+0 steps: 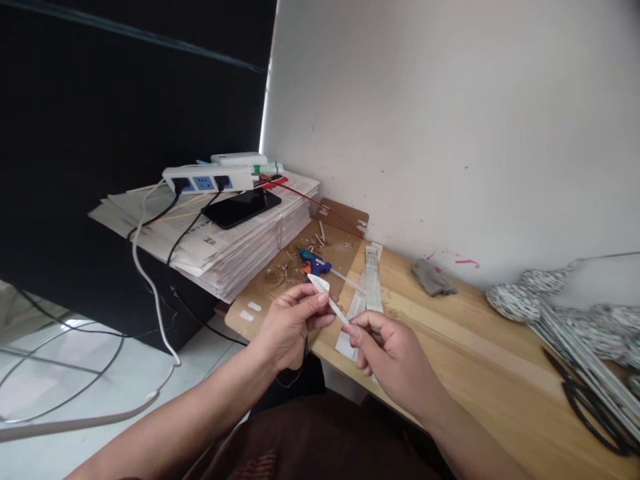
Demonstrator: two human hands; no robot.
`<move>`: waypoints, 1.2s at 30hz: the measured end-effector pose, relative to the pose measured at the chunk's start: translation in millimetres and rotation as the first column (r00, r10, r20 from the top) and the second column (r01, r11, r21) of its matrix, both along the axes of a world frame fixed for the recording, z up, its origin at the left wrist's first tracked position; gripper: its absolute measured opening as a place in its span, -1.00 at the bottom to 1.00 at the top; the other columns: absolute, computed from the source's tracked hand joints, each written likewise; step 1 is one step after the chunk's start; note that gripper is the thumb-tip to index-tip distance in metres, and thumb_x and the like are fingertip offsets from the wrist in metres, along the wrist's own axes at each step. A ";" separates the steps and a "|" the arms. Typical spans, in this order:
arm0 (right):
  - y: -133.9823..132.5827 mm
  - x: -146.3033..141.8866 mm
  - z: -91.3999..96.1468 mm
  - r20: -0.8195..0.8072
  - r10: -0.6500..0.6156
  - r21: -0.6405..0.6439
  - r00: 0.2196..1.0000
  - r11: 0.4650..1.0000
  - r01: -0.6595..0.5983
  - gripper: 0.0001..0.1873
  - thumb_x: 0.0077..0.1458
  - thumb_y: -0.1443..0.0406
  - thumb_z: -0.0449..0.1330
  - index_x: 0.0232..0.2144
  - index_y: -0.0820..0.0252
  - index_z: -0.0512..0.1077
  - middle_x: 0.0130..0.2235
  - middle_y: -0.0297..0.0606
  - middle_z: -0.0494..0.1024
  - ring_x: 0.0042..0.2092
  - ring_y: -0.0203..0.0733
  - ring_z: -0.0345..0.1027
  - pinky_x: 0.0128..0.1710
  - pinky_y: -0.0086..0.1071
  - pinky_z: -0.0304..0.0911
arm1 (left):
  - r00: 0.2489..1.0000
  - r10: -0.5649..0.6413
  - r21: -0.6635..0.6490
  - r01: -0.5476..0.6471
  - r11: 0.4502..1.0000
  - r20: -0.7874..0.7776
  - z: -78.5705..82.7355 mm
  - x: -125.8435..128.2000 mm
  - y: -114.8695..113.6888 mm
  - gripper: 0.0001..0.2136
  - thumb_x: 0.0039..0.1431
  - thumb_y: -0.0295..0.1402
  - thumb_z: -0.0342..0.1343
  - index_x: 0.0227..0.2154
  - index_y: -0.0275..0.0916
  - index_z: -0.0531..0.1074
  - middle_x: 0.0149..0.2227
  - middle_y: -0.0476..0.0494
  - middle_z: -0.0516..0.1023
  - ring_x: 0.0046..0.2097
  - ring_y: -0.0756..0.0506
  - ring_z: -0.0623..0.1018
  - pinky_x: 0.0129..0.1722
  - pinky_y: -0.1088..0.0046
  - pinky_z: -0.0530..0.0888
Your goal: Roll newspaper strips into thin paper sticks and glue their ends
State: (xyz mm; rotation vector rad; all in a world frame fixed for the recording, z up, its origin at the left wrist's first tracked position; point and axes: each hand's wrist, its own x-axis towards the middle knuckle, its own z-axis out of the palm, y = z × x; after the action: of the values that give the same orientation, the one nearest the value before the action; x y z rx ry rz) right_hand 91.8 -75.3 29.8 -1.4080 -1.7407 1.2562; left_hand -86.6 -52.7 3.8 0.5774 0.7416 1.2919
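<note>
Between my two hands, just above the table's front edge, is a thin rolled paper stick (338, 312) with a wider, pale, pointed flap at its upper end. My left hand (295, 317) pinches it just below the flap. The lower end sits between the thumb and fingers of my right hand (387, 343). Behind my hands a blue glue gun (317, 262) lies on a brown cardboard sheet (267, 283), a clear glue stick jutting from it. Newspaper strips (371, 270) lie behind my right hand, partly covered by it.
A stack of newspaper (260, 250) at the left carries a power strip (203, 181) and a black phone (243, 208). Cables hang off its side. To the right are a grey cloth (433, 277), black scissors (583, 400) and woven paper pieces (515, 301). A white wall (450, 133) stands behind.
</note>
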 end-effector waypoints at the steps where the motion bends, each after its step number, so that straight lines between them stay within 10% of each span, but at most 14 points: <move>1: -0.3 2.5 -0.6 -0.024 -0.003 -0.023 1.000 1.000 0.002 -0.68 0.18 0.05 0.09 -0.37 0.18 0.38 -0.56 -0.41 0.37 -0.54 -0.38 0.26 -0.52 -0.48 0.23 | 1.000 -0.004 -0.004 0.004 1.000 0.001 0.5 1.5 0.0 -0.83 -0.04 -0.41 0.32 -0.40 -0.34 0.47 -0.38 -0.14 0.59 -0.35 0.00 0.59 -0.35 0.57 0.57; 7: -1.8 15.3 -3.6 -0.163 0.041 -0.183 0.986 0.980 -0.071 -0.63 0.20 0.01 0.03 -0.35 0.20 0.36 -0.42 -0.36 0.36 -0.56 -0.41 0.21 -0.64 -0.49 0.15 | 0.999 -0.035 -0.008 0.035 0.999 -0.001 4.2 12.5 -0.1 -0.85 -0.06 -0.46 0.33 -0.42 -0.34 0.49 -0.42 -0.09 0.57 -0.38 0.04 0.58 -0.35 0.61 0.56; 13: -10.9 23.9 -0.7 0.045 -0.071 0.145 0.996 0.987 0.064 -0.76 0.13 0.11 0.17 -0.37 0.16 0.39 -0.52 -0.40 0.37 -0.50 -0.39 0.24 -0.49 -0.48 0.19 | 0.999 -0.048 -0.015 0.048 0.999 0.006 2.5 23.5 2.9 -0.86 -0.07 -0.47 0.34 -0.41 -0.32 0.50 -0.42 -0.04 0.58 -0.39 0.05 0.58 -0.35 0.62 0.56; 21: -4.5 23.1 -21.0 -0.394 -0.022 -0.355 0.919 0.926 -0.130 -0.61 0.14 -0.01 0.09 -0.33 0.22 0.35 -0.47 -0.41 0.32 -0.65 -0.47 0.16 -0.75 -0.56 0.07 | 0.996 -0.073 -0.034 0.072 0.997 -0.043 1.0 22.7 0.6 -0.84 -0.10 -0.46 0.36 -0.42 -0.34 0.51 -0.43 -0.06 0.58 -0.39 0.04 0.59 -0.36 0.61 0.56; 29: -10.7 14.8 -22.5 -0.082 0.013 0.006 0.997 1.000 -0.012 -0.71 0.19 0.07 0.08 -0.35 0.16 0.38 -0.49 -0.39 0.34 -0.54 -0.41 0.25 -0.56 -0.52 0.20 | 1.000 -0.007 -0.090 0.005 0.996 -0.023 -2.7 14.1 -3.4 -0.81 -0.19 -0.48 0.40 -0.48 -0.35 0.51 -0.47 -0.05 0.56 -0.43 0.05 0.57 -0.38 0.61 0.57; 36: -0.9 13.3 -29.9 -0.344 0.089 -0.369 0.935 0.903 -0.222 -0.61 0.19 0.01 0.04 -0.31 0.22 0.38 -0.50 -0.41 0.30 -0.63 -0.46 0.14 -0.71 -0.56 0.07 | 0.999 -0.035 -0.125 0.032 0.992 -0.023 -8.9 10.1 -4.9 -0.80 -0.20 -0.47 0.41 -0.47 -0.36 0.53 -0.47 -0.06 0.57 -0.45 0.06 0.56 -0.39 0.62 0.56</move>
State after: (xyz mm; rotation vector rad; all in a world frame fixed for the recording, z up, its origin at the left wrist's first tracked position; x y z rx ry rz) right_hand 105.1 -76.2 -0.2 -1.1975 -1.4458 1.9041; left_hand -76.6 -57.6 -5.2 0.5034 0.8239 1.1998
